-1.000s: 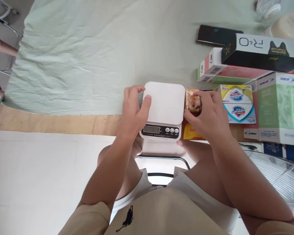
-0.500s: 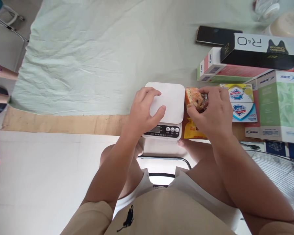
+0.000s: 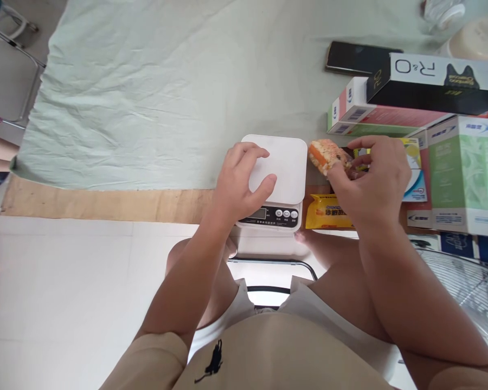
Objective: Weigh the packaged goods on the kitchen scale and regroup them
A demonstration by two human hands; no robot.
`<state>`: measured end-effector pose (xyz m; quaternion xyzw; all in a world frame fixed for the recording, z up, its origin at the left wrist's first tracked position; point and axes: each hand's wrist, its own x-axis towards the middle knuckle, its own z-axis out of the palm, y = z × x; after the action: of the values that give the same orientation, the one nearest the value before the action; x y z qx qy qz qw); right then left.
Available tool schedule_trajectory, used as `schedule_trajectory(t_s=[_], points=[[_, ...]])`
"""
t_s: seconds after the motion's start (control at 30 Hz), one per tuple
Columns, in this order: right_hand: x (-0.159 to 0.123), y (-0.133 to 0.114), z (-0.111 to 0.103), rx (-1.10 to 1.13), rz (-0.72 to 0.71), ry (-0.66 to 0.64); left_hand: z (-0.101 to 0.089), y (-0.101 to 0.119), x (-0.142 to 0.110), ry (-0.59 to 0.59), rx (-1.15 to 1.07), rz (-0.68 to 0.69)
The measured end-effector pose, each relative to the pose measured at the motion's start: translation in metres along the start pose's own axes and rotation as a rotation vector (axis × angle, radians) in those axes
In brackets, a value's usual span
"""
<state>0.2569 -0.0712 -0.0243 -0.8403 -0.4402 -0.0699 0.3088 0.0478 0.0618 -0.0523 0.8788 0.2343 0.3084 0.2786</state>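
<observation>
My left hand point(image 3: 242, 179) rests at the left edge of a white kitchen scale point(image 3: 287, 168); its thumb and fingers are apart over the plate, holding nothing. Part of the scale's display shows past the wrist side. To the right of the scale lies a small wrapped snack point(image 3: 325, 154), orange and cream with a dark end. My right hand point(image 3: 376, 179) is at that dark end, thumb touching or just over the lower edge, fingers spread apart. Below it lies a yellow soap packet point(image 3: 329, 212), partly covered by the right hand.
Soap boxes point(image 3: 415, 187) stand behind my right hand, beside a tall green box point(image 3: 466, 173). A black and white box point(image 3: 439, 84) lies on pink and green cartons. A dark phone point(image 3: 355, 58) is farther back. Pale cloth point(image 3: 146, 97) covers the table down to a bare wooden edge point(image 3: 106, 206).
My right hand has shifted right, sliding back along the snack, which has turned slightly. More of the yellow packet shows. My left hand has stayed in place.
</observation>
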Motion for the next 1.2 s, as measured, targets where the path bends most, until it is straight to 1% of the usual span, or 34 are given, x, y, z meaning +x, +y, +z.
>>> schedule_trajectory(t_s=[0.07,0.13,0.2,0.23,0.27,0.33,0.4,0.43,0.5,0.6,0.67,0.73,0.83,0.93,1.07,1.2], points=[[0.004,0.004,-0.003,0.038,0.056,0.042,0.001,0.000,0.000,0.022,-0.013,0.005],[0.007,0.008,-0.005,0.104,0.107,0.116,0.001,0.001,0.000,0.049,-0.024,0.007],[0.005,0.008,-0.005,0.213,0.106,0.193,0.001,0.001,0.000,0.069,-0.031,-0.002],[0.003,0.006,-0.004,0.275,0.075,0.207,0.001,0.001,0.001,0.074,-0.034,-0.007],[0.000,0.003,-0.003,0.331,0.017,0.200,0.001,0.000,0.001,0.079,-0.039,-0.009],[-0.007,-0.005,0.003,0.389,-0.174,0.151,-0.001,-0.001,0.003,0.090,-0.052,-0.001],[-0.011,-0.014,0.010,0.376,-0.374,0.108,-0.002,-0.002,0.004,0.101,-0.075,0.006],[-0.012,-0.017,0.014,0.366,-0.450,0.110,-0.003,-0.003,0.005,0.104,-0.087,0.001],[-0.012,-0.021,0.022,0.361,-0.528,0.109,-0.003,-0.005,0.006,0.104,-0.108,-0.018],[-0.009,-0.021,0.031,0.371,-0.580,0.047,-0.003,-0.009,0.006,0.127,-0.103,-0.026],[-0.008,-0.019,0.033,0.383,-0.600,-0.010,-0.003,-0.011,0.005,0.154,-0.080,-0.036],[-0.009,-0.018,0.032,0.402,-0.597,-0.040,-0.003,-0.012,0.004,0.167,-0.053,-0.077],[-0.011,-0.019,0.027,0.388,-0.529,-0.064,-0.005,-0.012,0.003,0.161,-0.026,-0.167],[-0.014,-0.022,0.024,0.344,-0.452,-0.127,-0.005,-0.011,0.002,0.150,-0.023,-0.217],[-0.017,-0.025,0.026,0.294,-0.439,-0.236,-0.004,-0.009,0.002,0.142,-0.012,-0.194],[-0.018,-0.030,0.028,0.336,-0.508,-0.251,-0.002,0.001,0.003,0.176,-0.052,-0.137]])
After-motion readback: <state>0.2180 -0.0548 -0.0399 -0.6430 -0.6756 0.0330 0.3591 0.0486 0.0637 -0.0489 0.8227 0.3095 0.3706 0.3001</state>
